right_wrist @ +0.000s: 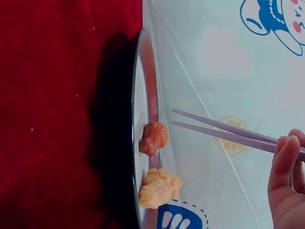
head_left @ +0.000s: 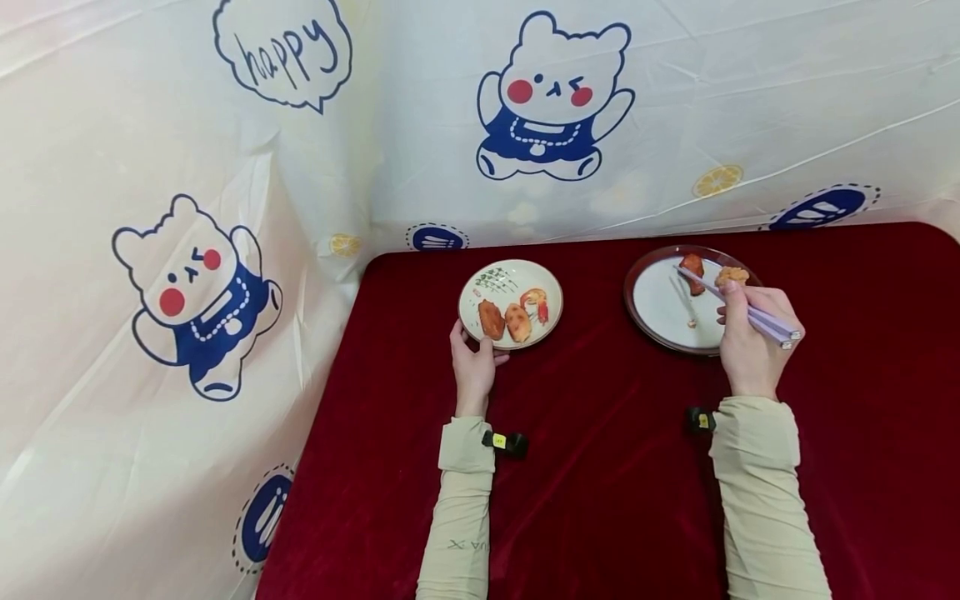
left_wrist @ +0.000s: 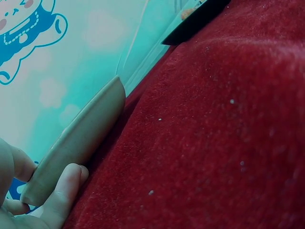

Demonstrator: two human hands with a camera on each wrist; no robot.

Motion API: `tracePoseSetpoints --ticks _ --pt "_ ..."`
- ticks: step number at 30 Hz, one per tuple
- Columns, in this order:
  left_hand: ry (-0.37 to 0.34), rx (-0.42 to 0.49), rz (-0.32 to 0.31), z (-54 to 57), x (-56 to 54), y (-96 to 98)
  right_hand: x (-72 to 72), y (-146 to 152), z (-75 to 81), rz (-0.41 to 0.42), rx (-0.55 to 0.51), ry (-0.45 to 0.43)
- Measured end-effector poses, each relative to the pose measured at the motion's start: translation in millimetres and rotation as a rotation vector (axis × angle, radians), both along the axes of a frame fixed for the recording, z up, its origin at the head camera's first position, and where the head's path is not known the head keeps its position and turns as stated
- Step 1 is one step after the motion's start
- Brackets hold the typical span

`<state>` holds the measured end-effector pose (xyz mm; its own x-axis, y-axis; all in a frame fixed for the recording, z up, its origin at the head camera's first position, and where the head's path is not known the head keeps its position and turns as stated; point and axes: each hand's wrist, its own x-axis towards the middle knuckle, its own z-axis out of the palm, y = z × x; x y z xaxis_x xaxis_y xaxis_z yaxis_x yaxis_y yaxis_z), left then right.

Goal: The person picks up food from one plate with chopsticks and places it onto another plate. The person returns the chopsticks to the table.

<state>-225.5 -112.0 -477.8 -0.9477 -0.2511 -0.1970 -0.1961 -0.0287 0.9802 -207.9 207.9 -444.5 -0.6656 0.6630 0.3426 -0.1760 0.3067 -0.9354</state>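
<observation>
Left hand (head_left: 474, 371) pinches near rim of small plate (head_left: 517, 275), left side of counter (head_left: 592, 433). Right hand (head_left: 757, 346) pinches chopsticks (right_wrist: 224, 135), tips slightly apart, over large plate (head_left: 660, 304) at right, bearing food (right_wrist: 159, 188).

Head view: the right hand (head_left: 757, 337) hides the lower-right rim of the large plate (head_left: 654, 304). Left wrist view: the lower-left edges crop the left hand (left_wrist: 50, 210).

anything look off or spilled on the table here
Slightly: small pale specks dot the red cloth in the left wrist view, standing out against its plain color. Crumbs or lint, I can't tell.
</observation>
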Motion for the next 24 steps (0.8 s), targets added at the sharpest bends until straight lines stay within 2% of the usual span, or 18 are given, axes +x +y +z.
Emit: tracePoseSetpoints --ticks 9,17,24 --pt "0.001 -0.005 0.004 0.8 0.5 0.3 0.9 1.3 1.4 -0.036 0.001 0.001" --pt "-0.01 -0.01 0.012 2.6 1.5 1.4 7.5 -3.2 12.2 -0.092 0.033 -0.008" --pt "-0.01 -0.005 0.008 0.8 0.6 0.5 2.6 7.8 1.0 -0.112 0.06 -0.008"
